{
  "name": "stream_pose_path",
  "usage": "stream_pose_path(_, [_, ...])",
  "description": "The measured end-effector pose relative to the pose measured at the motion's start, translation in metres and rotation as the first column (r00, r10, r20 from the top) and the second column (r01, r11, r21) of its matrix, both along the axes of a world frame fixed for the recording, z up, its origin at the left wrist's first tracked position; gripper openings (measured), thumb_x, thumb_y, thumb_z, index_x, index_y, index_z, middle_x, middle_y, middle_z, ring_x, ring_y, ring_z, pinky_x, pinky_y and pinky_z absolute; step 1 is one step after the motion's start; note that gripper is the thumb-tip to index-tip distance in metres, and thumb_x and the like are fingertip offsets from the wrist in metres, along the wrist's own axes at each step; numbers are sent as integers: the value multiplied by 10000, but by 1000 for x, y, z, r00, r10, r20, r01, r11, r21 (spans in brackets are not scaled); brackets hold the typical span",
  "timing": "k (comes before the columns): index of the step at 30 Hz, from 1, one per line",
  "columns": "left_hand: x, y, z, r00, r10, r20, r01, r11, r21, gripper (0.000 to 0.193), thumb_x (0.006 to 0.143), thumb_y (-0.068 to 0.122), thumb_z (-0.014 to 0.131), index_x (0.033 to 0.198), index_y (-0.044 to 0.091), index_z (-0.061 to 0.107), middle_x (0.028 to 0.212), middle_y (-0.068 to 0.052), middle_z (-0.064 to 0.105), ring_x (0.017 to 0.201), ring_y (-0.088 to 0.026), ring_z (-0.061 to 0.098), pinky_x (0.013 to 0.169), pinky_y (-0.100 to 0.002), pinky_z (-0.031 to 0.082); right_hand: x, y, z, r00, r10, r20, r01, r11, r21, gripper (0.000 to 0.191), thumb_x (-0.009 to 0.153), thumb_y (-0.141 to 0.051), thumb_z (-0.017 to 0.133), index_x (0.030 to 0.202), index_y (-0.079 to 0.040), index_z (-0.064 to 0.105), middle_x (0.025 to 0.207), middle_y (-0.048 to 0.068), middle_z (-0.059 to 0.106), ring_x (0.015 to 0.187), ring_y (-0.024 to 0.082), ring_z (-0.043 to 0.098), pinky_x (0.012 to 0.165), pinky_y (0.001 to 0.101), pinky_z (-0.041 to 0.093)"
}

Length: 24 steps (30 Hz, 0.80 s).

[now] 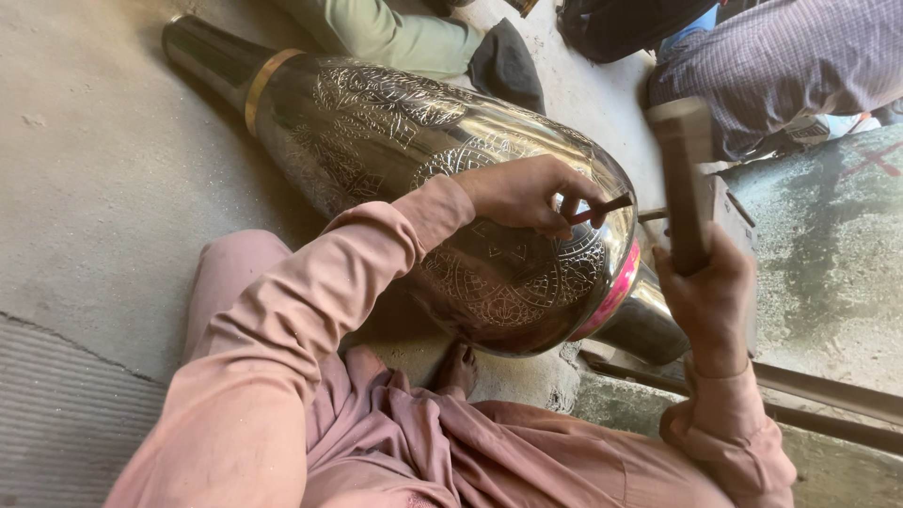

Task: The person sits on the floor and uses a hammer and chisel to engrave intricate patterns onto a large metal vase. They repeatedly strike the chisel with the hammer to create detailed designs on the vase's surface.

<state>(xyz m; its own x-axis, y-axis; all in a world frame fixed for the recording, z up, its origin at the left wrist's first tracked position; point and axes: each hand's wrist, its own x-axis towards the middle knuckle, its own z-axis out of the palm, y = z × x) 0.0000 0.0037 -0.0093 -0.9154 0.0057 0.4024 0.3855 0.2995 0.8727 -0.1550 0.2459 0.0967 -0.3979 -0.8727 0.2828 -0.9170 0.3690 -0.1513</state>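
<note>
Loose dusty-pink garment, creased throughout. Long sleeves reach the wrists of left hand (522, 193) and right hand (707, 299); cuffs plain. Foot bare.

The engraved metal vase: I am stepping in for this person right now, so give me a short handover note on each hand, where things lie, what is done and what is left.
Left hand: resting on the big metal vase, fingers pinching a thin chisel with its tip on the vase's belly.
Right hand: gripping a hammer, raised beside the chisel's end, not touching it.
Vase: lying on its side on the concrete floor, propped against the person's legs, a bare foot under it.
Done: engraved patterns cover much of the visible side.
Left: smooth, unworked bands remain near the neck and the base.
Another person sits close behind.
</note>
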Motion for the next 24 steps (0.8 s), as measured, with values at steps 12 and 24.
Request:
stream_pose_path(12, [5, -3, 5, 999, -34, 37, 36, 997, -63, 404, 857, 134, 813, 1238, 246, 741, 842, 17, 736, 773, -133, 696, 695, -306, 575, 0, 1, -11, 993, 89, -76, -95, 992, -79, 178, 952, -109, 798, 1009, -37, 646, 796, 87, 674, 674, 146, 663, 600, 341, 499])
stream_pose_path(24, [20, 21, -25, 791, 610, 42, -585, 736, 340, 447, 921, 120, 723, 1331, 52, 560, 1007, -118, 727, 806, -198, 764, 689, -312, 694, 12, -20, -7, 896, 154, 416, -68, 975, -213, 237, 897, -54, 813, 1061, -11, 648, 887, 66, 689, 725, 126, 659, 692, 287, 587])
